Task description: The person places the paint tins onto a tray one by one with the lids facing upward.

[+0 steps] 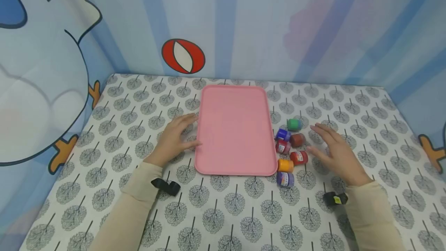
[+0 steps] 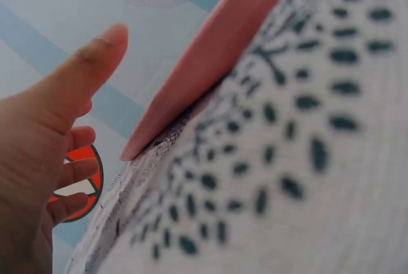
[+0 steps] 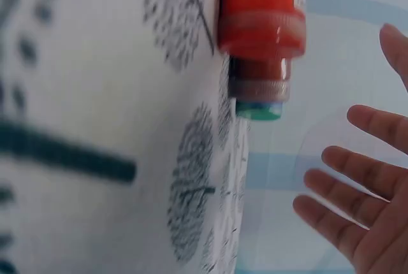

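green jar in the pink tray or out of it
Out: in the head view the green jar lies on the patterned cloth, right of the pink tray and not touching it.

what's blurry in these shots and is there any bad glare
Head view: soft light, no harsh glare on the pink tray, lettering on the purple jar too small to read; left wrist view: nearest tablecloth print out of focus, scene tilted; right wrist view: nearest print blurred too, scene turned sideways.
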Demonstrator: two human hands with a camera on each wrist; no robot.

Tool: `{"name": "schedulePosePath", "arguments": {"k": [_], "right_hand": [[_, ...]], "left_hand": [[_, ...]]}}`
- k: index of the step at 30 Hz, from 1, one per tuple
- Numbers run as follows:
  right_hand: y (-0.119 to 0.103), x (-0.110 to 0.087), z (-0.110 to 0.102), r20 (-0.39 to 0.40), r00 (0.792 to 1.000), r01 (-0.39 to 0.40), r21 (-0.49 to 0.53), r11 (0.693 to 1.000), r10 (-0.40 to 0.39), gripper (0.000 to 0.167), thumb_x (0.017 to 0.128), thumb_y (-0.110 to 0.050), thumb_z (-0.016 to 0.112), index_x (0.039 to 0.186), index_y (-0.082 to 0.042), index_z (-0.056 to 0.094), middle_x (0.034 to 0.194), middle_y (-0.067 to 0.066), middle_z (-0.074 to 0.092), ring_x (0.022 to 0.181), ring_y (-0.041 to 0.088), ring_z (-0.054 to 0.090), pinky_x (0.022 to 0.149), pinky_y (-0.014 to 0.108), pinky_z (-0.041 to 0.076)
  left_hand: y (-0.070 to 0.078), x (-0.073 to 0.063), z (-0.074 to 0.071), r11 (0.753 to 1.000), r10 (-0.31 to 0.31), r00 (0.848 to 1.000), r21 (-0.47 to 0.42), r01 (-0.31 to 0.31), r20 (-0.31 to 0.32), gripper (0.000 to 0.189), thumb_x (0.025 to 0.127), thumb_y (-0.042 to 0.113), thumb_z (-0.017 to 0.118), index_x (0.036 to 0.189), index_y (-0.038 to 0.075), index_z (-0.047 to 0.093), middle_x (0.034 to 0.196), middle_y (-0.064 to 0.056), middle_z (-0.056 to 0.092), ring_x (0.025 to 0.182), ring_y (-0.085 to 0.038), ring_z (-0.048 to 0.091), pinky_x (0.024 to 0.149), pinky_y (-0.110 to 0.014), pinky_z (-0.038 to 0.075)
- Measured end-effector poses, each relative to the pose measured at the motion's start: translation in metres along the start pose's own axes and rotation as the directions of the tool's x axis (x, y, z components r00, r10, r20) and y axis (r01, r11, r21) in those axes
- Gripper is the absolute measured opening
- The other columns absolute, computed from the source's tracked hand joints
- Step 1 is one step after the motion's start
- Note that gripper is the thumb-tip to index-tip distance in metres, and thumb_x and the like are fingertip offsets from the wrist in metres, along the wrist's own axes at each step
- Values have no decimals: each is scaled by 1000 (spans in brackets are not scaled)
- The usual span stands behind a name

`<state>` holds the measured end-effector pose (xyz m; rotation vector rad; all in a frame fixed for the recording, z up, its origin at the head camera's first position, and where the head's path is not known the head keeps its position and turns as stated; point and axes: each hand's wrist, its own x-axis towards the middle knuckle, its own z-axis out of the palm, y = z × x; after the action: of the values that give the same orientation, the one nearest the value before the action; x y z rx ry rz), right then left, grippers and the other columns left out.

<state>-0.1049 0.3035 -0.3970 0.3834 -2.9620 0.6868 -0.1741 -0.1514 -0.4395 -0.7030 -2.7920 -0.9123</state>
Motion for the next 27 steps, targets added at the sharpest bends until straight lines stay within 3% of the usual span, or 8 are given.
{"name": "schedulePosePath", "arguments": {"k": [4, 7, 9, 18, 27], "right_hand": [[-12, -1, 0, -33, 999, 30, -11, 999, -31, 56, 92, -34, 64, 137, -5, 48, 137, 23, 48, 118, 45, 50, 96, 65, 42], [-21, -2, 0, -35, 997, 63, -24, 998, -64, 49, 91, -29, 65, 131, -3, 53, 125, 20, 58, 101, 36, 60, 83, 55, 52], [-26, -5, -1, -18, 997, 72, -24, 997, -73, 46, 91, -27, 66, 128, -2, 55, 118, 18, 63, 92, 29, 62, 76, 47, 54], [-47, -17, -2, 103, 990, 97, -49, 994, -92, 30, 87, -28, 70, 110, -10, 65, 95, 1, 68, 79, 12, 59, 66, 27, 51], [-57, -29, 1, 261, 964, 72, -65, 995, -53, 32, 83, -39, 72, 108, -20, 67, 96, -8, 69, 79, 5, 58, 64, 24, 50]], "left_hand": [[-4, -3, 2, 984, -70, 997, -165, 62, -40, 66, 76, 32, 80, 134, 14, 55, 141, -12, 52, 134, -31, 44, 116, -50, 31], [-5, -4, 3, 972, -86, 995, -222, 71, -58, 57, 77, 30, 80, 128, 13, 60, 137, -11, 56, 131, -30, 47, 114, -49, 33], [-6, -4, 4, 971, -89, 994, -228, 73, -57, 52, 77, 29, 80, 124, 13, 63, 135, -11, 58, 129, -29, 48, 114, -49, 35], [-8, -8, 6, 977, -100, 995, -187, 98, -2, 51, 77, 32, 79, 121, 12, 65, 133, -9, 59, 125, -28, 50, 112, -49, 34], [-10, -7, 7, 995, -38, 999, -96, 39, 11, 50, 76, 36, 79, 119, 14, 67, 131, -8, 62, 124, -27, 52, 112, -49, 34]]}}
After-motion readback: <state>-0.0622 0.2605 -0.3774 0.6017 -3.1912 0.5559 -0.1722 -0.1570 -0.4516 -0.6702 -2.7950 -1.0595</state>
